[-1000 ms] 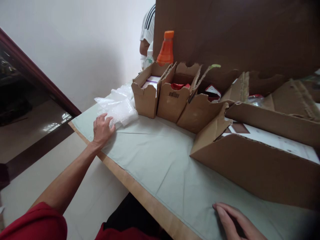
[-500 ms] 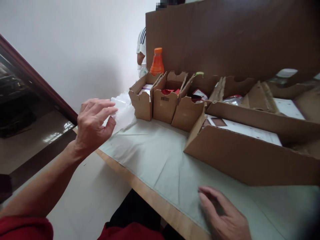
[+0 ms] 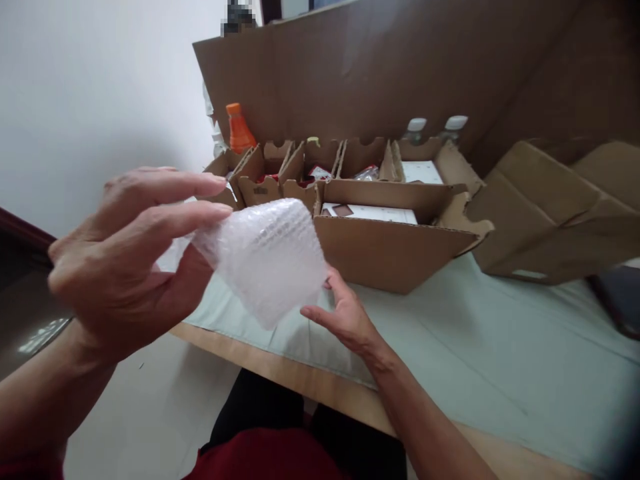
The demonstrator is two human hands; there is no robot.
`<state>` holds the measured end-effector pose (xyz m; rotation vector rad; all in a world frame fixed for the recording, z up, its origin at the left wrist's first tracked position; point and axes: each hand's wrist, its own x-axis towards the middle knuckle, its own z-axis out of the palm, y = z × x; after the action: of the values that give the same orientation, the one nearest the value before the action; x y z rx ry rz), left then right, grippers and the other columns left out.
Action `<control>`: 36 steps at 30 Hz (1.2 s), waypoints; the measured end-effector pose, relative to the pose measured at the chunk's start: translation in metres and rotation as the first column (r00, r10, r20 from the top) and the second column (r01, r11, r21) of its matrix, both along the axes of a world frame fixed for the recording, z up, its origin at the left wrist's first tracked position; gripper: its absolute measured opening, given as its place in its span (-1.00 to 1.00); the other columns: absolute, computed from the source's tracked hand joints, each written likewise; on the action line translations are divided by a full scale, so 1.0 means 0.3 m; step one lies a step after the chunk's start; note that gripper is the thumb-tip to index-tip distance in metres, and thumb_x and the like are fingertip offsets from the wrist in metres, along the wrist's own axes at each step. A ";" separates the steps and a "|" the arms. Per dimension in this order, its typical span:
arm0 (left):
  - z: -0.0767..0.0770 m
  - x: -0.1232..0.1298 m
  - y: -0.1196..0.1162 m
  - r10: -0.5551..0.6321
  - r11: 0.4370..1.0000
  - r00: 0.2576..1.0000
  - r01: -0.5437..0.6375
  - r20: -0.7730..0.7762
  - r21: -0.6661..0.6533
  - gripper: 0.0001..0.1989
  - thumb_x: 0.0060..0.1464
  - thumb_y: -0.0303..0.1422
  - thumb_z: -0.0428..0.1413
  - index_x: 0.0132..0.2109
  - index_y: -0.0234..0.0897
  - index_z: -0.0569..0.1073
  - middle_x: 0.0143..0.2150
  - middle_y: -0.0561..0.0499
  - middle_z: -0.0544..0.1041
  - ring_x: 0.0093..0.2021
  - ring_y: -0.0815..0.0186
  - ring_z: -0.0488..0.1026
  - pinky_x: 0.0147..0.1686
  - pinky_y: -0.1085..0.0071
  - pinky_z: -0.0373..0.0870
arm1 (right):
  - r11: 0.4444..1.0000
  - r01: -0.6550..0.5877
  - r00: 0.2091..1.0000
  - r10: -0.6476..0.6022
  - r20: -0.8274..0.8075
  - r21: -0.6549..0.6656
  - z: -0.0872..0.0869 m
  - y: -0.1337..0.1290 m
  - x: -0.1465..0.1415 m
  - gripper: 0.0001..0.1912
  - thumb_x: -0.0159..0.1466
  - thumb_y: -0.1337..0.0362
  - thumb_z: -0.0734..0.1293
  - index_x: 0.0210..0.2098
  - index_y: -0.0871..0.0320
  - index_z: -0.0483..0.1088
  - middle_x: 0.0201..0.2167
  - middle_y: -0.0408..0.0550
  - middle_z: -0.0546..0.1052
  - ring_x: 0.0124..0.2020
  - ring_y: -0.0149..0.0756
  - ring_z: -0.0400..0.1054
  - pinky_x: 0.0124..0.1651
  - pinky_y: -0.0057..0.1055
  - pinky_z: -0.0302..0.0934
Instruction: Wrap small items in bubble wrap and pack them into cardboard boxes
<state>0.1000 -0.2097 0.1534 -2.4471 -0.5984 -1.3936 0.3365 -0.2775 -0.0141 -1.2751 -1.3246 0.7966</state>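
Observation:
A piece of white bubble wrap (image 3: 273, 260) hangs in the air above the near edge of the table. My left hand (image 3: 145, 253) pinches its left corner between thumb and fingers. At its lower right is my right hand (image 3: 345, 313), thumb and fingers apart, with the fingertips close to or partly behind the wrap's edge; whether they touch it is unclear. More clear plastic wrap (image 3: 175, 253) lies behind my left hand, mostly hidden by it.
Several open cardboard bins (image 3: 370, 253) stand on the green cloth (image 3: 450, 347), holding white boxes and red packets. Behind them are an orange bottle (image 3: 241, 130), white-capped bottles (image 3: 416, 130) and a tall cardboard panel (image 3: 340, 80). Another cardboard box (image 3: 545, 207) is at right.
My left hand has taken hold of the bubble wrap and lifted it towards me. My right hand has come up beside it. The view has turned to the right.

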 end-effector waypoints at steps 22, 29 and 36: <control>-0.542 -0.134 0.126 -0.096 0.925 0.950 -0.025 -0.296 -0.379 -0.29 0.05 -0.53 0.15 0.34 -0.06 0.26 0.37 -0.18 0.34 0.32 -0.09 0.35 0.24 -0.10 0.37 | 0.907 0.088 0.495 -0.398 0.772 0.411 -0.013 -0.436 0.193 -0.79 0.34 0.55 0.30 -0.18 0.12 0.42 -0.24 -0.03 0.61 -0.05 -0.07 0.51 -0.02 -0.11 0.29; -0.521 -0.040 0.202 -0.447 0.422 0.860 -0.040 -0.246 -0.906 -0.02 0.00 -0.43 0.05 0.53 0.06 -0.12 0.40 -0.11 0.37 -0.02 0.12 0.51 -0.24 0.28 0.55 | 0.929 0.132 0.460 -0.366 0.809 0.346 -0.024 -0.489 0.177 -0.77 0.36 0.51 0.26 -0.07 0.11 0.41 -0.18 0.02 0.60 0.01 -0.02 0.50 0.01 -0.07 0.29; -0.551 0.098 0.208 -0.591 0.439 0.732 -0.060 -0.338 -0.897 -0.08 -0.10 -0.50 0.02 0.47 -0.23 0.10 0.45 -0.23 0.24 0.17 0.04 0.42 -0.16 0.26 0.54 | 0.941 0.164 0.449 -0.340 0.826 0.298 -0.050 -0.501 0.182 -0.66 0.31 0.55 0.21 -0.01 0.13 0.42 0.01 0.09 0.57 0.12 0.00 0.45 0.06 -0.09 0.26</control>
<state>0.1292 -0.1472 -0.0120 -3.7206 -0.8811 -0.0883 0.3912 -0.4278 -0.0292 -1.7714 -1.8634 -0.3093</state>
